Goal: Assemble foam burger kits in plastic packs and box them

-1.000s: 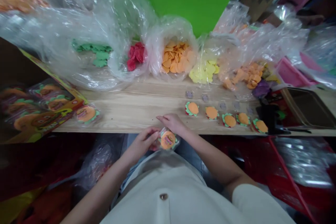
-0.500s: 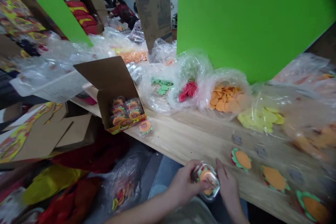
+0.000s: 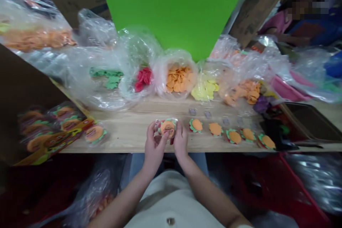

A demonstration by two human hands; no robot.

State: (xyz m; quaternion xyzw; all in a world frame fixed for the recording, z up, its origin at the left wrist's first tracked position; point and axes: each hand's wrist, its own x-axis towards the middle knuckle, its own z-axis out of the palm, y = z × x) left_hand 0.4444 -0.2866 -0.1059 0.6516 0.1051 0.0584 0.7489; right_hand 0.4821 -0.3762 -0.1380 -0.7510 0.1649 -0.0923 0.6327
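Note:
Over the wooden table's front edge I hold a clear plastic case (image 3: 168,125) with an orange, green and red burger-shaped piece inside. My left hand (image 3: 154,146) is wrapped round its left side, thumb on top. Against the right side press the fingers of my right hand (image 3: 181,140). To the right lies a row of several loose foam burgers (image 3: 197,124), orange on green and red. Behind them sit small clear plastic pieces (image 3: 207,114). A packed burger case (image 3: 95,133) rests on the left, beside an open display box (image 3: 57,144) filled with similar cases.
Clear bags along the back hold green (image 3: 113,78), red (image 3: 144,78), orange (image 3: 180,78) and yellow pieces (image 3: 205,91). A green panel (image 3: 171,10) stands behind them. A dark tray (image 3: 312,121) lies at right, with a red crate (image 3: 301,181) below. Another person (image 3: 307,10) is at the far right.
My view has swung to the right, bringing the whole burger row, the tray and another person into sight. Both hands still hold the case, now over the table's edge.

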